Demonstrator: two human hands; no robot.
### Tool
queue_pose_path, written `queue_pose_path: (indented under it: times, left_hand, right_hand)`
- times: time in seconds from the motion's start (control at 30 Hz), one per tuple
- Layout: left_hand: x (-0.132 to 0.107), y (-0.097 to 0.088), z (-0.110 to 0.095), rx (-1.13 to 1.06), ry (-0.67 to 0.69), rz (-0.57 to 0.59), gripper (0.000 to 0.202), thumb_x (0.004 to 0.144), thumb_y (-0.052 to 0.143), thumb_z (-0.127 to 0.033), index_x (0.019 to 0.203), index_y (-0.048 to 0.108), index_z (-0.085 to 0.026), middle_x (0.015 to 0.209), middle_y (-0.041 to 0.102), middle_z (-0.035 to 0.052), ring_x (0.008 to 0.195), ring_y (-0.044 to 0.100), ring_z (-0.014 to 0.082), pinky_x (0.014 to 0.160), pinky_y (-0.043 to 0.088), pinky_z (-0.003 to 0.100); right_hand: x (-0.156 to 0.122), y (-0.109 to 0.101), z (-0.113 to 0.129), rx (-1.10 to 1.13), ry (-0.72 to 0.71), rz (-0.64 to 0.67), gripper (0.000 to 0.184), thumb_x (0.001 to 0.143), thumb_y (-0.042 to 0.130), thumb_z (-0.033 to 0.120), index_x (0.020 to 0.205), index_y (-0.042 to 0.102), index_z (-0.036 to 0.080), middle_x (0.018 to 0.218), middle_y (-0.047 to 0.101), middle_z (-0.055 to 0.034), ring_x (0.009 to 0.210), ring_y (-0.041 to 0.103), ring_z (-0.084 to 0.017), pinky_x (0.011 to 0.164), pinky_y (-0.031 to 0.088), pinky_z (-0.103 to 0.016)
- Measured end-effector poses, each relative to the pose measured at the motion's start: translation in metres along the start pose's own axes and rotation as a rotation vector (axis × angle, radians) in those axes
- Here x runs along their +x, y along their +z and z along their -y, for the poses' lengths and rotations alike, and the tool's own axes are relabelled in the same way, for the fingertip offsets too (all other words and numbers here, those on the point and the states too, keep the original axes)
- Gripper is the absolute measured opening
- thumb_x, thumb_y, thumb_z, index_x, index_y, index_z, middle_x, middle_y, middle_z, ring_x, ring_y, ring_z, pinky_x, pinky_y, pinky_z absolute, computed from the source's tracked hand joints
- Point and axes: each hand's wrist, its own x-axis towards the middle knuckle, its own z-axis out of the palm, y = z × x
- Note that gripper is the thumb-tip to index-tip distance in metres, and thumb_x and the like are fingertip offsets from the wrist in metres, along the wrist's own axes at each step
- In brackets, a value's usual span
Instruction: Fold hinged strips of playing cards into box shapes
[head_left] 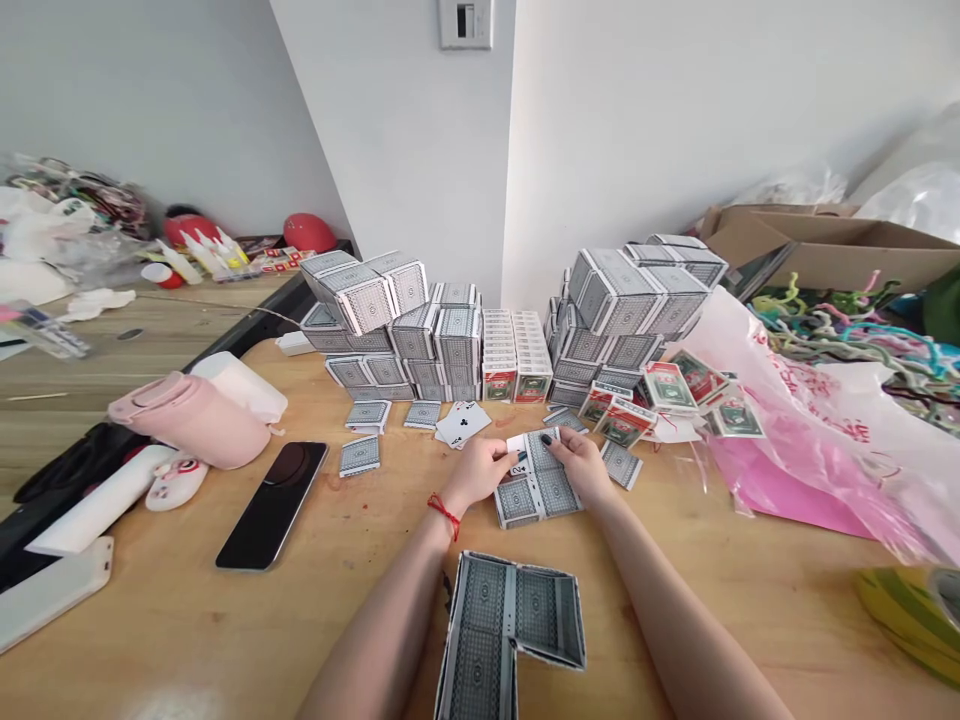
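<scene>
Both hands meet at the middle of the wooden table (225, 620). My left hand (476, 472), with a red string on its wrist, pinches the left end of a deck of grey-backed playing cards (536, 485). My right hand (576, 462) holds the deck's far right edge with curled fingers, and a white card face shows between the hands. Two decks of the same cards (510, 625) lie closer to me between my forearms. Behind the hands, stacked wrapped card packs rise in a left pile (405, 330) and a right pile (630, 305).
A black phone (274, 503) and a pink bottle (191, 420) lie at left. Loose cards (461, 422) and red-green card boxes (675, 395) sit near the piles. A pink plastic bag (795, 440) and a cardboard box (825, 245) are at right.
</scene>
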Motion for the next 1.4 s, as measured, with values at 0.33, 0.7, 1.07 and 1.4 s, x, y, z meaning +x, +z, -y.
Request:
queue_pose_path:
  times: [0.33,0.7,1.07,1.4]
  left_hand:
    - [-0.003,-0.016,-0.005,-0.437,-0.034,0.220,0.032,0.070,0.062,-0.042,0.067,0.064,-0.011,0.068,0.061,0.0037,0.066,0.053,0.0133,0.062,0.041,0.023]
    - [0.004,0.002,-0.005,-0.471,-0.086,0.030,0.036,0.050,0.079,-0.028,0.072,0.055,-0.013,0.064,0.057,-0.0021,0.058,0.053,0.0087,0.056,0.043,0.021]
    - [0.003,-0.007,0.000,-0.748,-0.191,0.223,0.041,0.060,0.073,-0.037,0.092,0.067,-0.012,0.084,0.068,0.0069,0.075,0.063,0.0163,0.076,0.048,0.032]
    - [0.007,0.006,-0.001,-0.546,-0.256,0.065,0.032,0.066,0.067,-0.042,0.071,0.060,-0.011,0.065,0.062,0.0022,0.056,0.060,0.0122,0.056,0.051,0.026]
  right_hand:
    - [-0.004,0.003,0.010,0.080,0.053,0.031,0.039,0.061,0.069,0.048,0.087,0.060,0.020,0.077,0.069,-0.0045,0.067,0.063,-0.022,0.057,0.046,-0.030]
    - [-0.004,0.014,0.002,0.105,-0.029,0.054,0.029,0.061,0.070,0.042,0.076,0.059,0.020,0.072,0.065,0.0002,0.063,0.057,-0.015,0.060,0.042,-0.025]
    - [-0.005,0.017,-0.002,0.150,0.058,0.054,0.034,0.059,0.070,0.042,0.085,0.062,0.021,0.077,0.068,-0.0028,0.066,0.061,-0.020,0.063,0.047,-0.031]
    - [-0.005,0.019,-0.002,0.084,-0.001,0.026,0.039,0.065,0.065,0.049,0.092,0.066,0.021,0.082,0.070,-0.0031,0.077,0.062,-0.024,0.069,0.046,-0.033]
